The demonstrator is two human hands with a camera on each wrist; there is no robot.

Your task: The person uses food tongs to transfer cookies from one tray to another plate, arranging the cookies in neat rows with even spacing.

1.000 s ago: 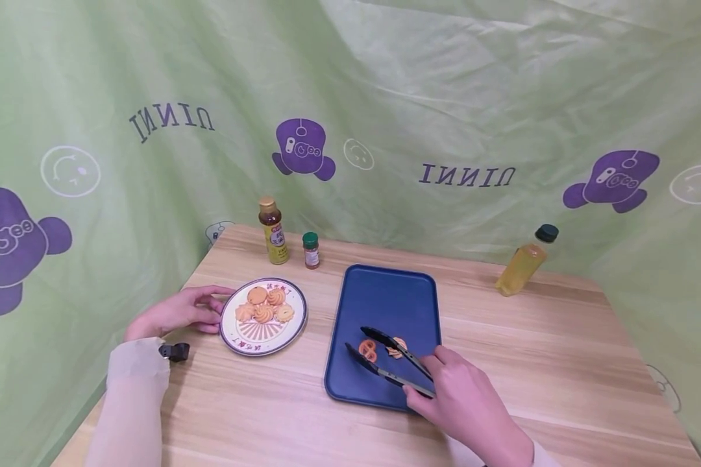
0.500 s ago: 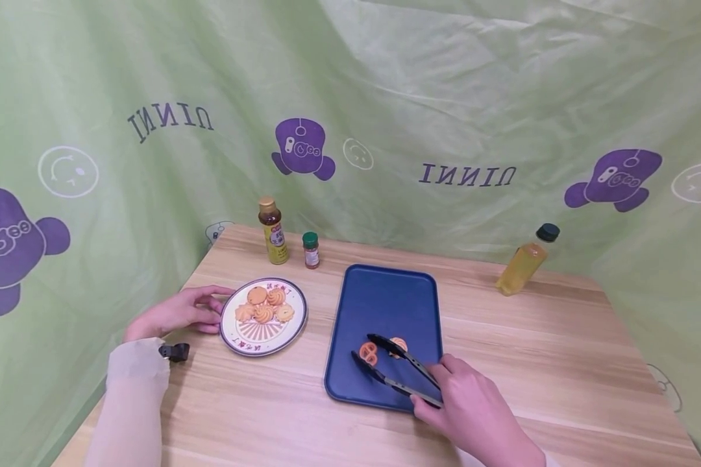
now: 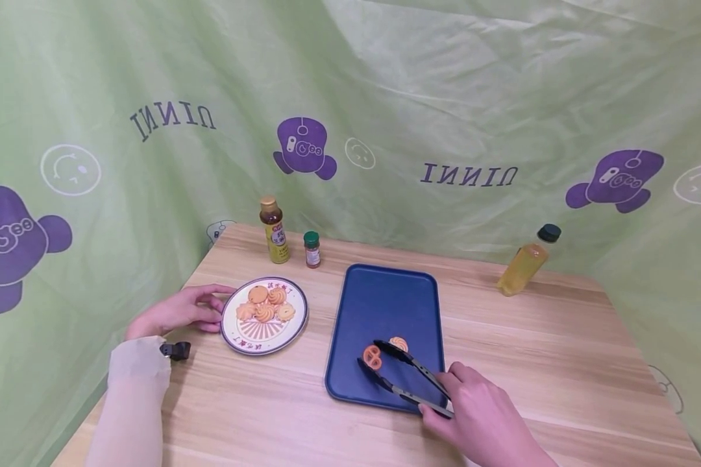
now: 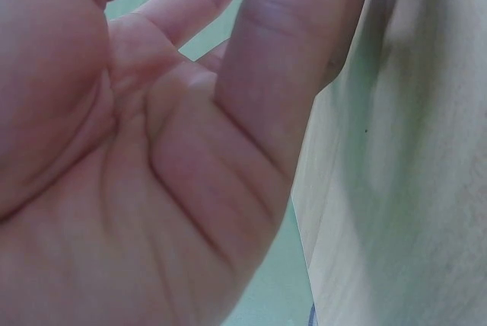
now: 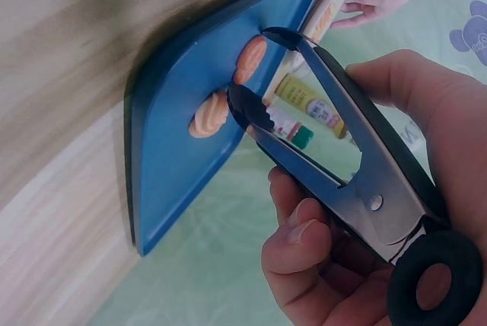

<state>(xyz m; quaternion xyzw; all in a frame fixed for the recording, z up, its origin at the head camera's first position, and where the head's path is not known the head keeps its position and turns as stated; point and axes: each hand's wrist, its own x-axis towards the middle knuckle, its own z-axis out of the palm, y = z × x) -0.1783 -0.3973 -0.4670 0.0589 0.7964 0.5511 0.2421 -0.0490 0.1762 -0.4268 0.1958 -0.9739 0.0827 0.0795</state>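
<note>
My right hand [image 3: 479, 412] grips black-and-silver tongs [image 5: 335, 128] over the near part of a blue tray [image 3: 385, 295]. Their black tips stand either side of a pretzel-shaped cookie [image 3: 372, 357], right at its edges. Just beyond the upper tip lies a swirled cookie [image 5: 207, 116] on the same tray. On the left, my left hand [image 3: 181, 310] holds the left rim of a round white plate [image 3: 233, 334] with curved fingers. Several cookies [image 3: 265, 313] rest on this plate. The left wrist view shows mostly palm and fingers, with the plate hidden there.
Behind the plate stand a yellow-labelled sauce bottle [image 3: 275, 233] and a small green-capped spice jar [image 3: 312, 250]. A bottle of yellow liquid [image 3: 522, 269] stands at the back right. Green printed cloth [image 3: 415, 97] hangs behind the wooden table [image 3: 257, 408].
My right hand and the tongs have shifted right and toward me. The tips have drawn closer around the pretzel cookie, which has slid slightly the same way. The left hand stays put.
</note>
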